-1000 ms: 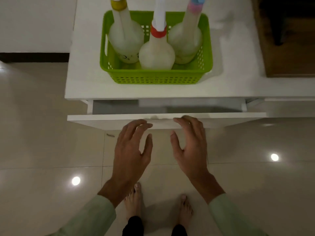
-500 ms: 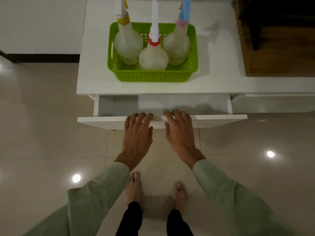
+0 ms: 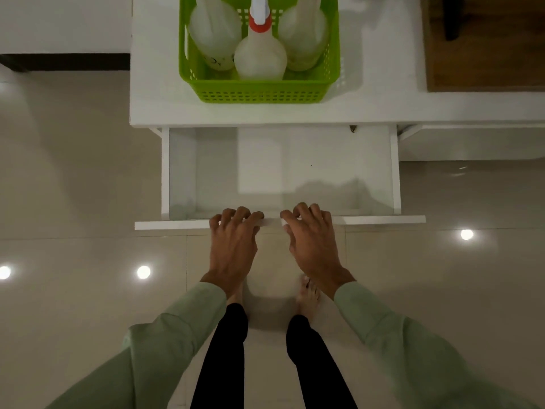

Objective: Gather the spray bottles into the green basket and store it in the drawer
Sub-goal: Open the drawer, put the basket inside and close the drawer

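Observation:
The green basket stands on the white cabinet top and holds three pale spray bottles upright: a left one, a middle one with a red collar and a right one. Below it the white drawer is pulled far out, its inside bare. My left hand and my right hand sit side by side at the middle of the drawer's front panel, fingers curled over its top edge.
Glossy beige floor tiles surround the cabinet. A brown wooden surface lies at the upper right, beyond the white top. My bare feet stand just under the drawer front. A lower white shelf edge extends to the right.
The drawer has slid much farther out towards me, with both hands gripping its front edge. The view has tilted, so the bottle tops are cut off.

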